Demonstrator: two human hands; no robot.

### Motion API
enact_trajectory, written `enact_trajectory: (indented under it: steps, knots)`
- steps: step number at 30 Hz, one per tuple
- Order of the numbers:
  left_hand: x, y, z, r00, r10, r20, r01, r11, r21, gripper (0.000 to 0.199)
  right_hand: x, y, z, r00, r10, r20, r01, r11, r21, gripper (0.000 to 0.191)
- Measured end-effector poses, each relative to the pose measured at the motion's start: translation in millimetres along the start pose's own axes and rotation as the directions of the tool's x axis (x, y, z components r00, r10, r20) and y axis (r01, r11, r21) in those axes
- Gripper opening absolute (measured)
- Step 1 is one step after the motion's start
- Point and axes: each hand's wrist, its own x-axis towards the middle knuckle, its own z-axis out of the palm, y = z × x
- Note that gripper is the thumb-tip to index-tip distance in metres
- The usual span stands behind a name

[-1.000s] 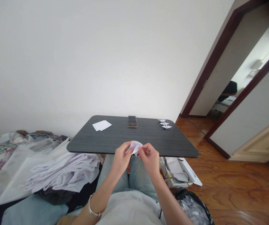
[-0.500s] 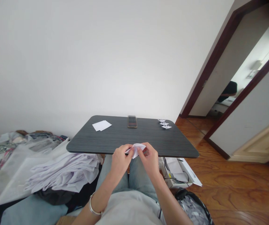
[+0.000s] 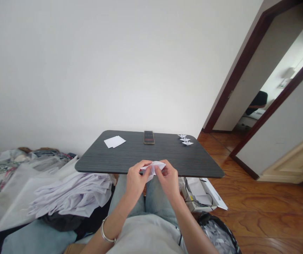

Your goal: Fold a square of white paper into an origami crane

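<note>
A small folded piece of white paper (image 3: 154, 165) is held at the near edge of the dark table (image 3: 130, 155). My left hand (image 3: 137, 178) pinches its left side between thumb and fingers. On its right side, my right hand (image 3: 168, 177) grips it the same way, thumb in front. Both thumbs lie close together near the paper's middle. Several folded white paper cranes (image 3: 185, 140) stand in a short row at the table's back right. Flat white sheets (image 3: 114, 141) overlap at the back left.
A phone (image 3: 148, 137) lies at the table's back middle, near the wall. Piled clothes (image 3: 72, 192) are at the left. Below the table's right side are a white box (image 3: 197, 194) with papers and cables, and a black bag (image 3: 218, 234) of paper scraps.
The folded paper looks slightly wider and more spread between my fingers, its right tip a little farther right. Both hands have barely moved.
</note>
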Motion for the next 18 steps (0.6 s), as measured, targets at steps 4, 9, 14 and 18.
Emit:
enact_trajectory:
  steps: [4,9,14,18]
  knots:
    - [1.1,5.8,-0.9,0.999,-0.022,0.042,0.025,0.996,-0.082,0.014,0.6,-2.0,-0.6,1.0,0.007,-0.01,-0.007,1.0,0.003,0.013]
    - [1.2,8.9,-0.7,0.996,-0.068,0.051,0.075,0.988,-0.138,0.013,-0.1,-5.0,-1.2,0.999,0.043,0.017,-0.044,0.995,0.084,0.012]
    - [0.3,5.6,0.0,0.994,-0.092,0.066,0.103,0.973,-0.205,0.013,-1.2,-7.0,-1.3,0.996,0.084,0.026,-0.087,0.986,0.14,0.013]
    - [-0.7,5.5,0.0,0.992,-0.099,0.079,0.115,0.965,-0.237,0.014,-2.5,-10.2,-2.8,0.994,0.1,0.05,-0.108,0.973,0.205,0.014]
